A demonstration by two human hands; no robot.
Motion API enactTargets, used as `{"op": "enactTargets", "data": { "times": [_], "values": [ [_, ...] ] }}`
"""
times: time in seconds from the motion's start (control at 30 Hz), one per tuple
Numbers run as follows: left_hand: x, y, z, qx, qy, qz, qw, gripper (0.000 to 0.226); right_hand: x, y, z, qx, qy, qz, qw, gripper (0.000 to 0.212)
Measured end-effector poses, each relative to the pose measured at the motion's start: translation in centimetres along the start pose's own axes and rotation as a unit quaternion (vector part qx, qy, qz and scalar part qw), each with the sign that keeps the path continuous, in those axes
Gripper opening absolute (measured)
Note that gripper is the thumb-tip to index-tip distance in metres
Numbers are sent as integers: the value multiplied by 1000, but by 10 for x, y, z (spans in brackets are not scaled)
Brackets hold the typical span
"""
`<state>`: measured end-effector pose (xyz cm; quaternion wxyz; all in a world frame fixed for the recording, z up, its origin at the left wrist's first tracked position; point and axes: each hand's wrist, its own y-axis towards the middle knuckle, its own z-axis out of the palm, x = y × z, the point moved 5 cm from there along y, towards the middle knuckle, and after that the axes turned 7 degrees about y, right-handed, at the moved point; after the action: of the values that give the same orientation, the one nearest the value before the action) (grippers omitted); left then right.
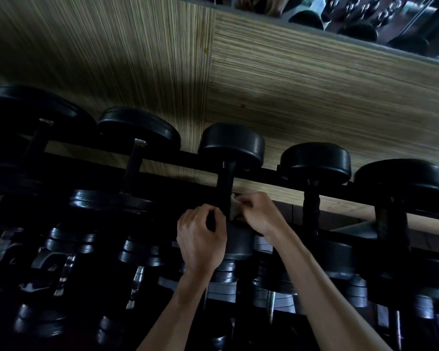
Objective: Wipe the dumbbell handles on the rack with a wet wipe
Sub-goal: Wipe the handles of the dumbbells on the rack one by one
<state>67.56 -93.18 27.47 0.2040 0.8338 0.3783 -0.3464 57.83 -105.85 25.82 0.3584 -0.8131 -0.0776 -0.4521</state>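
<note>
A row of black dumbbells lies on the top tier of a dark rack [276,174]. The middle dumbbell [231,145] has a dark handle [224,188] running toward me. My right hand [260,214] pinches a pale wet wipe [235,207] against the right side of that handle. My left hand [200,236] is curled around the handle's left side, just above the near weight head [238,245]. The wipe is mostly covered by my right fingers.
More dumbbells sit left [137,127] and right [316,159] on the same tier, with smaller ones on lower tiers [69,239]. A wood-grain wall panel [314,97] rises behind the rack. A mirror [365,19] at the top right reflects more weights.
</note>
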Motion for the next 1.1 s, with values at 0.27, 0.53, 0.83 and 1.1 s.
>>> {"op": "enactTargets", "data": {
  "times": [0.27,0.53,0.83,1.1],
  "values": [
    [1,1,2,10,1,5,1000,20,27,-12,6,-88,-39,-51,994,30],
    [2,1,2,11,-7,6,1000,20,42,-16,-1,-20,-123,-125,984,24],
    [10,-1,1,-26,-37,-5,999,19,39,-21,-11,31,-181,-104,977,22],
    [18,-8,4,-27,-13,-38,999,31,29,-21,-3,114,-173,-73,976,19]
  ]
}}
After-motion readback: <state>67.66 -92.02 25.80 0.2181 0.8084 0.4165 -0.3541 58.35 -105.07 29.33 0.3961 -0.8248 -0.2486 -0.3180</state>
